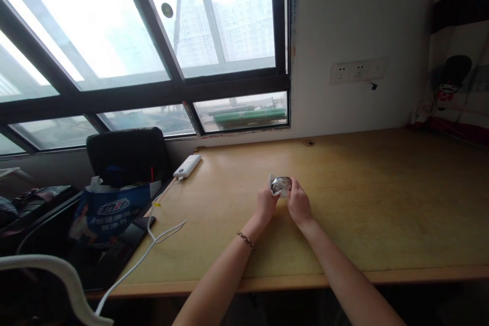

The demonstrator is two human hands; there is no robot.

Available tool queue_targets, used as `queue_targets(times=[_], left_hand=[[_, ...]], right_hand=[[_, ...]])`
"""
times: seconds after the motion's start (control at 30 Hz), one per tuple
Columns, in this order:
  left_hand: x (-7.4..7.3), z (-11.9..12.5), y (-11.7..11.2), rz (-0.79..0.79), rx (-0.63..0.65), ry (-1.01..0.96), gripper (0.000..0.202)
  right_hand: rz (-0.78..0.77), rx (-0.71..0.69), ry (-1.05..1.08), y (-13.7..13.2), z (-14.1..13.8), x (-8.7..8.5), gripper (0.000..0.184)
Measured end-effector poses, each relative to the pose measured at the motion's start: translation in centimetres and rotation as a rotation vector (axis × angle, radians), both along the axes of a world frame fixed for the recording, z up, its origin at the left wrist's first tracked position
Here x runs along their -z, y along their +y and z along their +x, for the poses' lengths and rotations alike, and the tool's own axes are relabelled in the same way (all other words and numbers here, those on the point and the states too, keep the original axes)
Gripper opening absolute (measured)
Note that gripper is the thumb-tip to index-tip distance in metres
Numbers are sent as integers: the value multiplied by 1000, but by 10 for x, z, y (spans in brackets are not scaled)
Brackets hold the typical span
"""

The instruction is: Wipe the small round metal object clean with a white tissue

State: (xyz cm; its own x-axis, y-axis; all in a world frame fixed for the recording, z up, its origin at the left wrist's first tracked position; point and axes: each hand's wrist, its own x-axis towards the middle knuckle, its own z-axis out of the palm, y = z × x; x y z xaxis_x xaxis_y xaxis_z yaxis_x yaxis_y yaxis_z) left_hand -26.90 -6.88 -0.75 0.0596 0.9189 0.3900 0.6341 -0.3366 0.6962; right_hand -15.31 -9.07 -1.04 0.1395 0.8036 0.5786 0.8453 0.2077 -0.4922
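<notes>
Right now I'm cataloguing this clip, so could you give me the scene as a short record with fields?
Held: silver item, partly in white wrapping
Left hand: on its left side; bracelet on wrist
Right hand: on its right side
Surface: yellowish table
Table's left: white device, cable attached
Beyond table's left edge: blue bag, black chair
Wall: sockets, right of window

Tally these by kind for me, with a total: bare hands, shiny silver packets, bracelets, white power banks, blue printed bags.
Bare hands: 2 (left hand, right hand)
Shiny silver packet: 1
Bracelet: 1
White power bank: 1
Blue printed bag: 1
Total: 6
</notes>
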Motion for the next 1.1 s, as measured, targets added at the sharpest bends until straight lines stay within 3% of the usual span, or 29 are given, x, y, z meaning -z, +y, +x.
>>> queue_targets(times=[0.13,0.23,0.47,0.57,0.67,0.77,0.93,1.1], left_hand=[[-7,-13,-2,139,-91,386,12],[-9,-18,-5,262,-77,543,16],[-5,-22,-8,558,98,517,41],[-7,-22,-8,567,213,370,41],[-15,-18,-9,433,255,110,34],[-19,-9,-12,138,293,-174,25],[-12,8,-18,-359,506,-643,45],[-16,15,-24,-574,560,-861,53]], right_hand=[[-101,86,-162,-8,-3,-10,29],[-179,128,-185,-11,-6,-13,24],[-192,148,10,-8,-7,-11,15],[-177,104,218,-5,-2,-9,14],[-200,49,506,-3,1,-7,19],[-194,11,651,-2,3,-8,22],[-67,87,560,-4,4,-15,20],[-10,95,531,-4,9,-19,23]])
